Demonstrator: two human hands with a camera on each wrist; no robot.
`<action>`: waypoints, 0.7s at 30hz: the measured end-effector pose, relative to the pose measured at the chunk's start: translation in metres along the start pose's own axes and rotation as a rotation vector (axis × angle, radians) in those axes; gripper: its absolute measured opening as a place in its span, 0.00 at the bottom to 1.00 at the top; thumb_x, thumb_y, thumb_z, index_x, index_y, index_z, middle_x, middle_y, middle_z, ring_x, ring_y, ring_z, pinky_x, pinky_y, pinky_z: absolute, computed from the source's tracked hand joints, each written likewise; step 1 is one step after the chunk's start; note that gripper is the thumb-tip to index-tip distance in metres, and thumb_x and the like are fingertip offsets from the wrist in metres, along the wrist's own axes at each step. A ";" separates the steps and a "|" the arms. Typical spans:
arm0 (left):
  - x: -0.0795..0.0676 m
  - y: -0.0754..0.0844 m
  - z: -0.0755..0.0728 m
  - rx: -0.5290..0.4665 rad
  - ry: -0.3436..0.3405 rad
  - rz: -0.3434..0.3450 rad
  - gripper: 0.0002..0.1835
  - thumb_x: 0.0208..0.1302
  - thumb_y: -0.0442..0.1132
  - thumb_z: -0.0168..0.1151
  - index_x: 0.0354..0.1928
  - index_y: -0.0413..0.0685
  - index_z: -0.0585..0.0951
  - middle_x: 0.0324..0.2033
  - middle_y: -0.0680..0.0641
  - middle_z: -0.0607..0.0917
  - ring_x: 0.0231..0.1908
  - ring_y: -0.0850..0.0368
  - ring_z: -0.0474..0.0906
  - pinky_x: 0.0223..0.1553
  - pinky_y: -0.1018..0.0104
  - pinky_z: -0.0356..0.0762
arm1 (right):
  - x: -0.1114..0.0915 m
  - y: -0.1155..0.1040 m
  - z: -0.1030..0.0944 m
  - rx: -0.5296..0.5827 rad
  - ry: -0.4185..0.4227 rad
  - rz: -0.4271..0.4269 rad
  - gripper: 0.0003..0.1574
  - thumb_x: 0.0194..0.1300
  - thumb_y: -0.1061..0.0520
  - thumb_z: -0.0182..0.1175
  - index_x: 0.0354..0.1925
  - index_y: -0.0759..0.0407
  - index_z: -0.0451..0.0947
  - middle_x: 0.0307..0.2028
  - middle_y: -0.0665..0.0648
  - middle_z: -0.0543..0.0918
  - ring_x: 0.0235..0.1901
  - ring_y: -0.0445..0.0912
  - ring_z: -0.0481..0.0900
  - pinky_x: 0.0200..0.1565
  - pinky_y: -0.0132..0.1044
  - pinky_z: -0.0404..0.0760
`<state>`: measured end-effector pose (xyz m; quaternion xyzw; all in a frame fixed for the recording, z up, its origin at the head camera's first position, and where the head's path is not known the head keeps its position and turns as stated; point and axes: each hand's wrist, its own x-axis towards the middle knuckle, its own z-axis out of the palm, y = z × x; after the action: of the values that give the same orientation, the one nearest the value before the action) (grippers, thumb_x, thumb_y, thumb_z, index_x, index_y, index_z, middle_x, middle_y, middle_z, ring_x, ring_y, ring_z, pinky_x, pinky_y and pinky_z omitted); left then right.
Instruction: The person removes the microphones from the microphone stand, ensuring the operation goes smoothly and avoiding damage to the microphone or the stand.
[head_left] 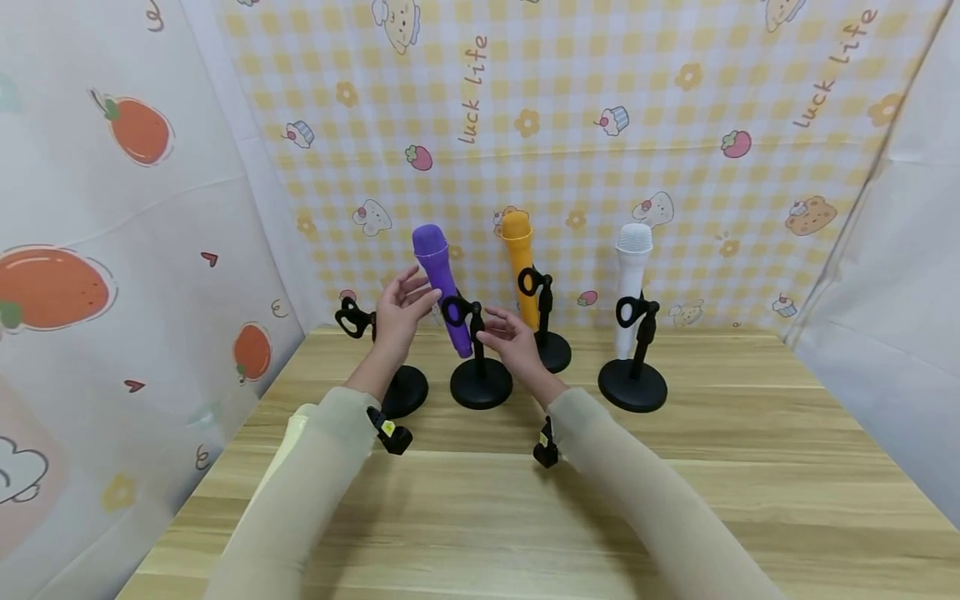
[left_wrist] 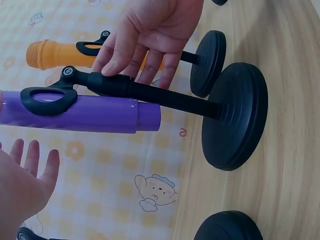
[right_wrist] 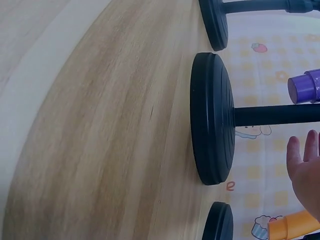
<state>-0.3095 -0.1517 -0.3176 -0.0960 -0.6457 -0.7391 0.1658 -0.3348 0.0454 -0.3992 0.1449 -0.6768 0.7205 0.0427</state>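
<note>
A purple microphone (head_left: pixel 441 271) leans in the ring clip (left_wrist: pixel 49 101) of a black desk stand (head_left: pixel 481 382). To its left is my left hand (head_left: pixel 401 315), fingers spread and loosely extended, the thumb touching or very near the microphone's body. In the left wrist view the left fingers (left_wrist: pixel 42 165) stand apart from the purple tube. On the stand's other side, my right hand (head_left: pixel 516 343) has its thumb at the thick part of the pole (left_wrist: pixel 117 85) and its relaxed fingers behind it. The right wrist view shows the right fingers (right_wrist: pixel 302 150) beside the pole, without a closed grip.
Behind and to the right, an orange microphone (head_left: pixel 521 271) sits in another stand (head_left: pixel 553 352). A white microphone (head_left: pixel 630 275) is in a stand (head_left: pixel 632 386) farther right. Partly behind my left arm, a stand (head_left: pixel 405 392) has a bare clip (head_left: pixel 352 317). A patterned cloth hangs behind the wooden table (head_left: pixel 465 517).
</note>
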 end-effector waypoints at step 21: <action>0.007 0.000 0.016 -0.029 0.084 0.024 0.28 0.57 0.35 0.72 0.60 0.46 0.75 0.49 0.46 0.80 0.47 0.52 0.77 0.48 0.62 0.80 | 0.000 -0.005 0.014 0.034 0.012 0.033 0.27 0.63 0.63 0.65 0.61 0.54 0.75 0.51 0.62 0.80 0.51 0.52 0.79 0.52 0.41 0.79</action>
<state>-0.3173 -0.1369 -0.3129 -0.0747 -0.6263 -0.7497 0.2001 -0.3317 0.0317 -0.3935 0.1299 -0.6665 0.7334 0.0322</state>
